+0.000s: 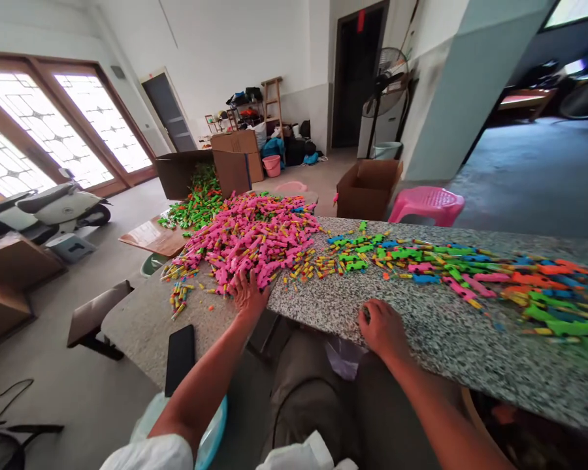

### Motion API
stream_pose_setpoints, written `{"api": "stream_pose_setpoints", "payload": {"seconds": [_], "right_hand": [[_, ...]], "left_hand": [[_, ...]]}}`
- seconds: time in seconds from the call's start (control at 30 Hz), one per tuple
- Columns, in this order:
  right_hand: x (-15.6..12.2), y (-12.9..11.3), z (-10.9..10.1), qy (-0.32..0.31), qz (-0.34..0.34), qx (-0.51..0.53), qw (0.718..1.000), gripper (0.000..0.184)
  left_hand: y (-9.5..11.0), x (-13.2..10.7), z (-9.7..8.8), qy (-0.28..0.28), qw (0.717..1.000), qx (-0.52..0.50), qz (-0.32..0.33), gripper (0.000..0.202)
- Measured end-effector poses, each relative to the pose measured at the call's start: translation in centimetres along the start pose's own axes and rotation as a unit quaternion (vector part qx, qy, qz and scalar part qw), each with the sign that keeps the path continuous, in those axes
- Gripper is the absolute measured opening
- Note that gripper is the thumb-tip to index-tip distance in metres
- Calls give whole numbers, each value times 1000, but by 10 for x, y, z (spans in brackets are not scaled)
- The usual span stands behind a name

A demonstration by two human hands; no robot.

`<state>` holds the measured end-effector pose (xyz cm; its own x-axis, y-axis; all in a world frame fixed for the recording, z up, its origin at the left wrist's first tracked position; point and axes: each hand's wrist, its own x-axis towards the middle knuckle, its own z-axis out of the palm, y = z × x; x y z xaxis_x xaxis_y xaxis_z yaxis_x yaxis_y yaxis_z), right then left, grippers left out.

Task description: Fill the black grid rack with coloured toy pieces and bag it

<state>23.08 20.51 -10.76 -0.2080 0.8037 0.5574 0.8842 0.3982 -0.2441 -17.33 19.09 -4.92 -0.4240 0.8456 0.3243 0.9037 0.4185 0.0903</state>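
My left hand (pixel 247 292) reaches into the near edge of a big heap of pink plastic toy pieces (pixel 249 238) on a speckled stone table (pixel 347 307); its fingers spread over the pieces. My right hand (pixel 382 326) rests on the table near its front edge, fingers curled under, and what they hold is hidden. A scatter of green, blue, pink and orange toy pieces (pixel 451 267) runs along the table to the right. Small yellow and coloured sticks (pixel 179 297) lie loose at the heap's left side.
A black phone (pixel 179 358) lies on the table's near left corner. Beyond are a pile of green pieces (pixel 196 202), open cardboard boxes (pixel 367 186), a pink stool (pixel 427 203), a scooter (pixel 53 209) by glass doors, and a standing fan (pixel 387 85).
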Motion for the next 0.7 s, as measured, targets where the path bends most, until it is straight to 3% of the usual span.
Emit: {"api": "stream_pose_setpoints", "payload": {"seconds": [0.1,0.17,0.27,0.33,0.43,0.7], "right_hand": [[2,-6,-6,-10,10,-8,1000,14],[4,-9,-10,-20,15,-7,1000,12],[6,-13,-15,-26,22,-5,999,12],[6,-14,-16,-24,27,-2,999,12],[6,-15,-16,-23,29,0,999,11],[8,-20,-23,-32,38,-8,999,11]], "left_hand": [[22,2,-5,18,999,-10,24,90],[42,-2,-6,17,994,-37,99,92],[74,-5,0,-48,965,-80,243,95],[93,-2,9,-109,947,-97,286,96],[114,7,22,-150,948,-106,261,91],[177,27,45,-162,945,-128,254,91]]}}
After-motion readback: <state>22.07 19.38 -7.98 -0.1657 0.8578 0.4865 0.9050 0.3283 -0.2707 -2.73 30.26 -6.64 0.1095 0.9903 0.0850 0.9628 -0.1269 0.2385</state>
